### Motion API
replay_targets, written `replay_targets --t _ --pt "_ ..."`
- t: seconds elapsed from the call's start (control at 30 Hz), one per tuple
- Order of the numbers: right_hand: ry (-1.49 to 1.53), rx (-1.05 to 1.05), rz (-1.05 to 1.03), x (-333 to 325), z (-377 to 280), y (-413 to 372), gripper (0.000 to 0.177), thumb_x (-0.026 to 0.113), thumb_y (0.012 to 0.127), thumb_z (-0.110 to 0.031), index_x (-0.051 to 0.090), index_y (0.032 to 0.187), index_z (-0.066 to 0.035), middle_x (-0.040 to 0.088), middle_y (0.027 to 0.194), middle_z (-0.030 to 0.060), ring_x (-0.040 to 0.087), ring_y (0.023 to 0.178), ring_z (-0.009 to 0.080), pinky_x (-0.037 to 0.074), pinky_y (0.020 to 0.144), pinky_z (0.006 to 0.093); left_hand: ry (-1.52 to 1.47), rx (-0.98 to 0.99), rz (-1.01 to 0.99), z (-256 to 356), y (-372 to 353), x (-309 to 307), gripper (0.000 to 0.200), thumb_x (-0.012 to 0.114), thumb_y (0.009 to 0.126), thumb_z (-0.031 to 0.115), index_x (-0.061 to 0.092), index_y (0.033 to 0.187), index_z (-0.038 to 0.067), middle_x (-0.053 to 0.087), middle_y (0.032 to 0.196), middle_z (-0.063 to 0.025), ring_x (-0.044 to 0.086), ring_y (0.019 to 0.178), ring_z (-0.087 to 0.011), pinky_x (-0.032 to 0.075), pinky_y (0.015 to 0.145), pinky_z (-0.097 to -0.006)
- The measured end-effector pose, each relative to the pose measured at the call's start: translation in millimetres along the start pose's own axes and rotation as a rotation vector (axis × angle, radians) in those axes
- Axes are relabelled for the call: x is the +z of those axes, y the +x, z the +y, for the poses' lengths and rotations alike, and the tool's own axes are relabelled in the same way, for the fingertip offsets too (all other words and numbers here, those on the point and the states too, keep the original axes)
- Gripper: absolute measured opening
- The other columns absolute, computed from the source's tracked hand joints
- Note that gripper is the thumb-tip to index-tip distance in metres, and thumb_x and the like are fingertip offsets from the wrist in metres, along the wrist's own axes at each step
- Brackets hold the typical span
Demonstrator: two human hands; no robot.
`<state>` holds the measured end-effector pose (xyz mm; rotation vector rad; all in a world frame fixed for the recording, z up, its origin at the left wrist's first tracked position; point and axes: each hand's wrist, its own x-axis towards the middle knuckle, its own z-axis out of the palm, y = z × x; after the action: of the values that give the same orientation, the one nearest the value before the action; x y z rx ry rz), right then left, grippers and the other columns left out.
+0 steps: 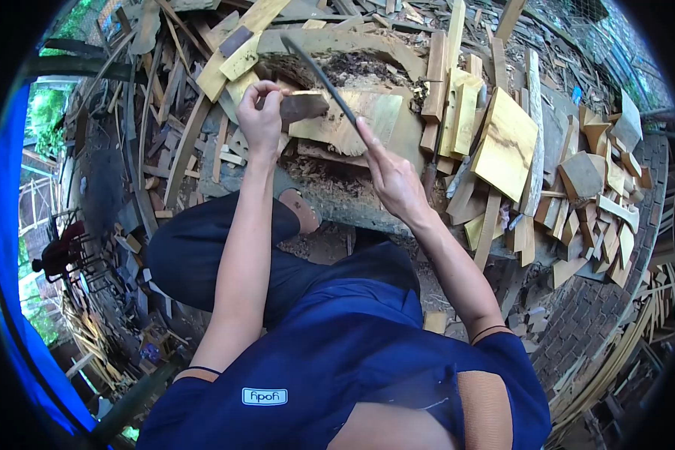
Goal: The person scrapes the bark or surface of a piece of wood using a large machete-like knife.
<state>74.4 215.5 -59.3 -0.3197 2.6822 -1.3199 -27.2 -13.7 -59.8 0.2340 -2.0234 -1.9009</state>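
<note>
My left hand (pixel 261 120) pinches a small wood block (pixel 305 106) between thumb and fingers; its face is dark brown and its top edge yellow. Under the block lies a wide pale-yellow wood slab (pixel 364 120) with a ragged near edge. My right hand (pixel 397 180) is closed round the near end of a long knife (pixel 324 81). The narrow dark blade slants up and to the left across the slab, its tip beyond the slab's far side. Its handle is hidden inside the fist. Blade and block are apart in this view, the block left of the blade.
A hollowed, weathered log (pixel 382 46) with dark crumbs lies behind the slab. Cut boards and a large yellow wood piece (pixel 506 144) are heaped to the right, with several small blocks (pixel 581 176) beyond. More offcuts and long strips (pixel 187 150) lie left. A bare foot (pixel 300 210) is close below the slab.
</note>
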Motion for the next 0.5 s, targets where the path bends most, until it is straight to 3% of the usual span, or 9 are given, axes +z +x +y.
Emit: replay_targets --t 0.07,0.23,0.3,0.37,0.5 --pt "0.102 -0.156 0.166 -6 -20 2 0.063 0.051 0.097 -0.014 0.027 0.152 -0.03 0.062 0.079 0.0206 0.062 0.069 0.0422 0.048 0.063 0.0525 0.062 0.009 -0.038 4 -3 -4 0.007 0.058 0.087 -0.001 0.064 0.09 0.001 0.069 0.087 -0.0079 0.062 0.08 -0.0109 0.047 0.077 -0.024" --pt "0.045 -0.094 0.132 15 -1 -4 0.062 0.051 0.098 -0.015 0.027 0.152 -0.032 0.064 0.082 0.0213 0.064 0.072 0.0422 0.049 0.064 0.0519 -0.023 -0.032 -0.014 7 -3 2 0.007 0.058 0.085 -0.002 0.064 0.088 0.001 0.068 0.085 -0.0062 0.062 0.079 -0.0106 0.047 0.075 -0.0238" --pt "-0.062 0.113 -0.097 25 13 -3 0.059 0.048 0.099 -0.019 0.026 0.152 -0.031 0.065 0.08 0.024 0.064 0.073 0.0436 0.05 0.065 0.0525 -0.043 -0.011 -0.033 10 -1 6 0.006 0.059 0.082 -0.003 0.063 0.084 0.002 0.066 0.08 -0.0035 0.064 0.078 -0.0106 0.049 0.073 -0.0235" --pt "-0.026 0.084 -0.071 27 19 -7 0.056 0.045 0.101 -0.023 0.025 0.153 -0.031 0.064 0.077 0.026 0.064 0.072 0.0447 0.05 0.066 0.053 0.052 0.002 -0.046 11 -3 8 0.006 0.059 0.081 -0.003 0.063 0.084 0.001 0.066 0.08 -0.0034 0.064 0.078 -0.011 0.049 0.073 -0.0237" --pt "0.038 -0.025 0.066 -3 -11 5 0.059 0.05 0.098 -0.017 0.028 0.152 -0.029 0.063 0.078 0.0238 0.063 0.071 0.0434 0.049 0.064 0.0521 0.087 0.052 -0.078 3 0 5 0.004 0.06 0.082 -0.002 0.062 0.084 0.0 0.066 0.081 -0.0034 0.064 0.078 -0.0106 0.049 0.074 -0.0235"
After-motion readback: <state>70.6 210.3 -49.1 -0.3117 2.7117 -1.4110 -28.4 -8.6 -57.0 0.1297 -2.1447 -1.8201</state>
